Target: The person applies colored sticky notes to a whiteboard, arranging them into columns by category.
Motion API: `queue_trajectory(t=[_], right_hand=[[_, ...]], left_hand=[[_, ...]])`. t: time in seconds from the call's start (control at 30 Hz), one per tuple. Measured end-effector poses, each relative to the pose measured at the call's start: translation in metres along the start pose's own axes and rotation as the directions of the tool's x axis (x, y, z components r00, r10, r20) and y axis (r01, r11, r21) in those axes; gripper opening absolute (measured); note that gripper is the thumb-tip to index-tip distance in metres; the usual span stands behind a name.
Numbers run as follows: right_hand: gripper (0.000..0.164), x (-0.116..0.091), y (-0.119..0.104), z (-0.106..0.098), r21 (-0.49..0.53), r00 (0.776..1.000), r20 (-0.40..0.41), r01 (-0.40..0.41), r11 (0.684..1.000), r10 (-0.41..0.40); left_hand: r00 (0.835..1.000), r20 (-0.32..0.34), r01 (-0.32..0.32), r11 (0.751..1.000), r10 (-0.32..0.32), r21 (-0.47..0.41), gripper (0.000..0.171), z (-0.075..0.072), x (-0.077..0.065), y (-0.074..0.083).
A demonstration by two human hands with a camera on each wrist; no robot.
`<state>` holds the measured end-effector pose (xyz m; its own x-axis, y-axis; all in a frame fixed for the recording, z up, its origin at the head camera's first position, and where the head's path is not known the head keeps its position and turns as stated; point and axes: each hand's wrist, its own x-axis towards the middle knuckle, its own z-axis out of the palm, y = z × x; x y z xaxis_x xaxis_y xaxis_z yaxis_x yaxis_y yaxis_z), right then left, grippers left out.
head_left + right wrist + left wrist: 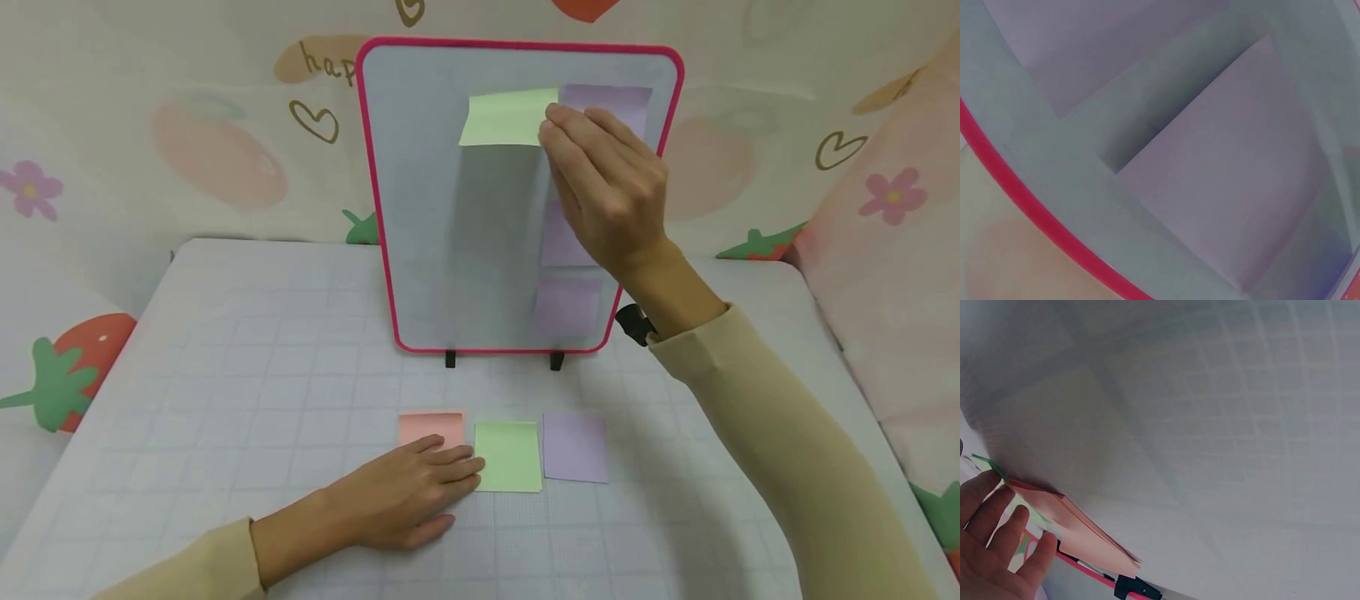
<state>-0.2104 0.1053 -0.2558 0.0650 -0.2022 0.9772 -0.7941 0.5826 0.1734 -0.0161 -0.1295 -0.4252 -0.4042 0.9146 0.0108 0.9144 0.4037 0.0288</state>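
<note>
So the green note [504, 118] is up at the whiteboard [412, 208], just left of the right grip [607, 179], whose bunched fingertips look to be pinching its right side (thumb's hidden, fwiw). The note's lower edge stands off the board. I'd call this the sticking-up step, and imo the next move calls for smoothing the top edge flat without dragging it crooked.

Board count: one green, plus three purple notes [567, 307] that I can see. One's partly behind the right grip, the other two are below it.

Down on the desk [262, 375], well below that, the left grip [416, 496] is relaxed and holding nothing, resting over the near part of the pink stack [431, 427], fingertips at the green stack's [508, 457] left edge. The purple stack [574, 448] is further right of it. That's three stacks, one per colour. Oh, and two black feet [450, 359] under the board, below and left of the right grip.
</note>
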Motion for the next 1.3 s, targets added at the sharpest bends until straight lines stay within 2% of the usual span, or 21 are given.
queue_trajectory(t=[0.4, 0.67, 0.93, 1.07, 1.2, 1.3], right_hand=[[0.006, -0.005, 0.004, 0.001, -0.024, 0.999, 0.048, -0.007, 1.000, 0.008], [0.008, -0.010, 0.007, 0.001, -0.021, 0.999, 0.049, 0.018, 1.000, -0.017], [0.009, -0.015, 0.009, 0.000, -0.026, 0.995, 0.092, 0.039, 0.999, -0.037], [0.009, -0.017, 0.010, 0.000, -0.028, 0.993, 0.108, 0.042, 0.999, -0.039], [0.010, -0.018, 0.010, 0.000, -0.038, 0.992, 0.119, 0.043, 0.998, -0.038], [0.010, -0.019, 0.011, -0.001, -0.042, 0.991, 0.130, 0.042, 0.998, -0.036]], left_hand=[[1.000, -0.016, 0.006, 1.000, -0.006, 0.014, 0.048, 0.000, -0.001, 0.004], [0.999, -0.031, 0.009, 0.999, -0.008, 0.030, 0.047, 0.000, 0.000, 0.005], [0.998, -0.061, 0.000, 0.999, 0.003, 0.048, 0.044, 0.000, 0.002, 0.006], [0.999, -0.053, 0.002, 0.999, 0.001, 0.049, 0.042, -0.001, 0.004, 0.006], [0.997, -0.079, -0.008, 0.999, 0.010, 0.032, 0.038, -0.006, 0.006, 0.004], [0.993, -0.121, -0.013, 1.000, 0.014, 0.008, 0.034, -0.018, 0.010, -0.002]])
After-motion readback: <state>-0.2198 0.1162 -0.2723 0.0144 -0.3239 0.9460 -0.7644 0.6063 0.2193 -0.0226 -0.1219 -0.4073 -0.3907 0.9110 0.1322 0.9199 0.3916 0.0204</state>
